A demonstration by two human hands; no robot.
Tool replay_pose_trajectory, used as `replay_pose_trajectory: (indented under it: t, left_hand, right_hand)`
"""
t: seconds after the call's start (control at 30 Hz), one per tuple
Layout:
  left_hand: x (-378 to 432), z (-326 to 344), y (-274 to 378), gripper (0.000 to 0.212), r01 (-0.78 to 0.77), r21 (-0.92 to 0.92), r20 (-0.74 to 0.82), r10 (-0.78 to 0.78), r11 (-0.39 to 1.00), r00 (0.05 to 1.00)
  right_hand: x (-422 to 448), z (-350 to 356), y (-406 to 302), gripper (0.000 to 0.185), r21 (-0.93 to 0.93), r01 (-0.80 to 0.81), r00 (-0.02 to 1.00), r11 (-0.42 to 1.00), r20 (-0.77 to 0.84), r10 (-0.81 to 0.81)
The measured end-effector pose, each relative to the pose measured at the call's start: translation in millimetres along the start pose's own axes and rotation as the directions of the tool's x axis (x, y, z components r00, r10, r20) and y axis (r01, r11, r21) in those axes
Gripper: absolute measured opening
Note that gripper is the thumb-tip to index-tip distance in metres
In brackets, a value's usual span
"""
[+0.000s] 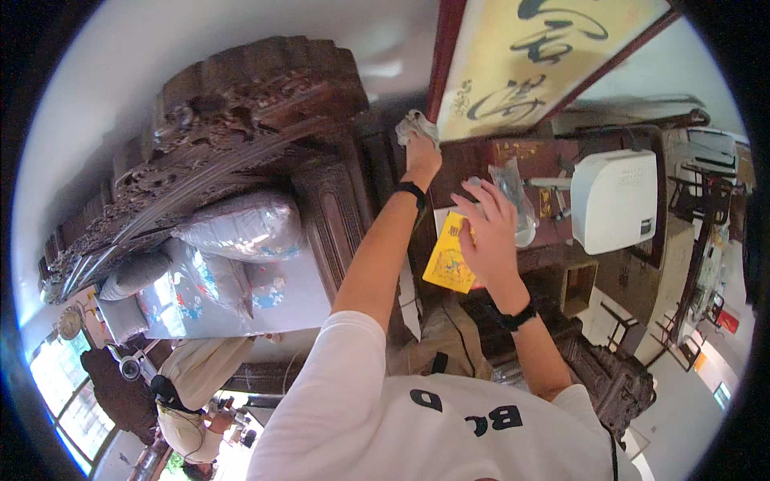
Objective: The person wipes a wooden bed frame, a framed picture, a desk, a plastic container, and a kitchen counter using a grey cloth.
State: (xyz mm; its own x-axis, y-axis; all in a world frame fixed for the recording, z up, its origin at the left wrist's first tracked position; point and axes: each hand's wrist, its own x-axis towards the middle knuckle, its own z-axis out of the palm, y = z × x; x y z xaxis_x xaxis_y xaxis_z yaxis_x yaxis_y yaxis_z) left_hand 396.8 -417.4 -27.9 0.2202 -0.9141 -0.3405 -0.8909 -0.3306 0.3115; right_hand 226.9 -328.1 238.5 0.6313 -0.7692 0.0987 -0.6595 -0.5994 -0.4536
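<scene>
A crumpled light cloth [416, 128] is bunched in my left hand [423, 157], which reaches up beside the lower corner of a framed calligraphy panel [499, 78]. Below and to the right, my right hand [490, 231] is spread above a dark red tabletop [547, 231], its fingers apart. Partly behind its thumb lies a yellow booklet [450, 255] with printing; whether the hand touches it I cannot tell. A clear plastic bag [512, 191] rests just past my fingers. Farther right sits a white box-shaped appliance [615, 200].
Carved dark wood furniture [258, 102] rises on the left, around wrapped cushions [240, 228]. Another person [192, 421] is at the lower left, near a window. Wooden shelving and a small open box [579, 287] stand at the right.
</scene>
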Motion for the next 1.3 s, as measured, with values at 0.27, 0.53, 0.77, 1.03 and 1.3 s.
replay_pose_trajectory:
  t: [0.27, 0.53, 0.77, 1.03, 1.3]
  left_hand:
    - [-117, -23, 8, 0.045, 0.302, -0.789, 0.213, -0.224, 0.534, 0.951]
    - [-298, -60, -53, 0.053, 0.309, -0.695, 0.178, -0.26, 0.649, 0.949]
    - [-380, -86, -75, 0.038, 0.23, -0.778, 0.126, -0.213, 0.584, 0.969]
    - [-399, -215, -124, 0.05, -0.346, -0.354, -0.689, 0.008, 0.869, 0.725]
    - [-304, -418, -203, 0.037, -0.186, 0.217, -0.899, 0.27, 0.958, 0.344]
  right_hand:
    - [-159, -66, 103, 0.031, -0.29, -0.513, 0.833, 0.808, 0.057, 0.55]
    - [-349, -54, 178, 0.038, -0.619, -0.46, 0.363, 0.637, 0.524, 0.771]
    - [-440, -27, 168, 0.046, -0.218, -0.954, -0.288, -0.207, 0.466, 0.837]
    - [-594, 63, 102, 0.051, 0.821, 0.244, 0.263, -0.516, 0.456, 0.85]
    - [-548, 79, 96, 0.039, 0.879, 0.179, 0.291, -0.442, 0.382, 0.877]
